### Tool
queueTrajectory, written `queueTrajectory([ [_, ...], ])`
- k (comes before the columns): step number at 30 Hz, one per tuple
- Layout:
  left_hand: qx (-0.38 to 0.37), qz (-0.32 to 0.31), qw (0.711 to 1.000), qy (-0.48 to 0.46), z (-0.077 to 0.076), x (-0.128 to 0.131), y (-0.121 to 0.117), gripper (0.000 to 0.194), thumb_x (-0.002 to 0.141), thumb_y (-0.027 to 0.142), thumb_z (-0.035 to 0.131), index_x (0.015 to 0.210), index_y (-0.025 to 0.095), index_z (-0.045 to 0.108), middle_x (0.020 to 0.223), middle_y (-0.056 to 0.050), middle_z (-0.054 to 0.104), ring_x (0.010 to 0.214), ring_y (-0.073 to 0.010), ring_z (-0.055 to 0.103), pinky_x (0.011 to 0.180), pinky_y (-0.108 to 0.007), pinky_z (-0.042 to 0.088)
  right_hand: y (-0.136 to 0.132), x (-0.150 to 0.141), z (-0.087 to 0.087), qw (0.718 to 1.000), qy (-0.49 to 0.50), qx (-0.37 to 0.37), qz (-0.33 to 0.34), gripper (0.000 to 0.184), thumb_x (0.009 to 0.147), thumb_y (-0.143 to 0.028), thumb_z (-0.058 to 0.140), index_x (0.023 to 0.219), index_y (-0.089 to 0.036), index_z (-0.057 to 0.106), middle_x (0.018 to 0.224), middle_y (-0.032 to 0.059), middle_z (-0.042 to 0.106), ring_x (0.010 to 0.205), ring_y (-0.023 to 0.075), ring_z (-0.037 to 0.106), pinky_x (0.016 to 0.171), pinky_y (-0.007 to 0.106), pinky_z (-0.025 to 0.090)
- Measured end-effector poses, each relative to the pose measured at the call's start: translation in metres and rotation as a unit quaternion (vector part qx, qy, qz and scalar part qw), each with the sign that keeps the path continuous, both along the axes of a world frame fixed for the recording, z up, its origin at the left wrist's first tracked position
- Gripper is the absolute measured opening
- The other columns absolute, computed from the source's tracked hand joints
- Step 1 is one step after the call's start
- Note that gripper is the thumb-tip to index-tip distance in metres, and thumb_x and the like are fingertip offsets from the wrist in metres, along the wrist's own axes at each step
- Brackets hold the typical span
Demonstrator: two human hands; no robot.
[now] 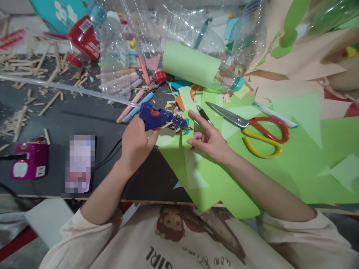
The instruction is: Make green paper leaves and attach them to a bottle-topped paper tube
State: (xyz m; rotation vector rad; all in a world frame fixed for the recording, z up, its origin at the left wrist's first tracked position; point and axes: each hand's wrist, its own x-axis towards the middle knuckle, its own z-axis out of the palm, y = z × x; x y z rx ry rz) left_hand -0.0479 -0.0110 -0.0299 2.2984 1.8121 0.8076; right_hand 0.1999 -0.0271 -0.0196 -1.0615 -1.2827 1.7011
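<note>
My left hand (pixel 136 144) is wrapped round a blue glue gun (pixel 153 116), and a long clear glue stick (pixel 84 90) runs out of its back to the left. Bits of wood and coloured scraps cling about the gun's front end. Just right of that tip is my right hand (pixel 209 138), its index finger stretched out and the other fingers partly curled, with nothing seen in it. Green paper sheets (pixel 241 179) lie beneath it. A black pen (pixel 204 114) rests beyond the fingers, and scissors (pixel 243 122) with red and yellow handles lie to the right.
A phone (pixel 80 162) and a purple box (pixel 30 160) with a cable lie at the left. Plastic bottles (pixel 114 56) crowd the back, one wrapped in green paper (pixel 190 63). Wooden sticks (pixel 21 116) are scattered at the far left. A white marker (pixel 275 114) lies beyond the scissors.
</note>
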Motion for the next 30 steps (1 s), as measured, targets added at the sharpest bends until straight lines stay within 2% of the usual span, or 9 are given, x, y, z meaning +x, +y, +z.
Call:
queueTrajectory([
  [3,-0.005,-0.001,1.0,0.011,0.0,0.0,0.0,0.052,0.087,0.058,0.053,0.117,0.015,0.054,0.104,-0.015,0.065,0.102,-0.0315,0.064,0.088,-0.039,0.05,0.0,0.0,-0.001,1.0,0.001,0.001,0.001,0.076,0.08,-0.035,0.075,0.148,-0.042,0.04,0.166,0.0023,0.018,0.065,0.0043,0.059,0.064,0.023,0.062],
  [9,-0.006,0.007,0.998,0.056,0.002,0.001,-0.001,0.054,0.088,0.054,0.05,0.122,0.011,0.051,0.11,-0.018,0.064,0.106,-0.0336,0.063,0.09,-0.043,0.05,0.001,0.0,-0.002,1.0,-0.005,-0.007,0.01,0.081,0.081,-0.041,0.075,0.152,-0.038,0.034,0.168,0.0041,0.001,0.065,0.0023,0.055,0.066,0.023,0.061],
  [19,-0.009,0.007,0.997,0.07,0.009,0.001,-0.002,0.045,0.089,0.047,0.051,0.121,0.015,0.053,0.109,-0.016,0.066,0.105,-0.032,0.064,0.091,-0.043,0.051,0.001,0.0,-0.001,1.0,-0.02,0.001,0.003,0.081,0.081,-0.044,0.073,0.152,-0.04,0.034,0.168,0.0018,0.005,0.064,0.0035,0.053,0.066,0.023,0.061],
  [24,-0.029,0.006,0.997,0.069,0.009,0.0,-0.001,0.049,0.089,0.044,0.05,0.126,0.013,0.05,0.118,-0.018,0.064,0.111,-0.0337,0.062,0.094,-0.045,0.049,0.0,-0.001,0.001,1.0,-0.012,-0.002,-0.004,0.079,0.083,-0.041,0.072,0.151,-0.043,0.033,0.168,0.0007,0.005,0.064,0.0039,0.054,0.067,0.025,0.062],
  [30,-0.041,0.004,0.997,0.065,0.012,0.0,0.0,0.049,0.089,0.046,0.048,0.126,0.013,0.051,0.117,-0.018,0.064,0.111,-0.0336,0.062,0.093,-0.044,0.05,0.0,0.0,-0.001,1.0,0.0,-0.003,-0.011,0.079,0.083,-0.039,0.072,0.151,-0.045,0.033,0.168,-0.0008,0.003,0.065,0.0031,0.055,0.068,0.027,0.063],
])
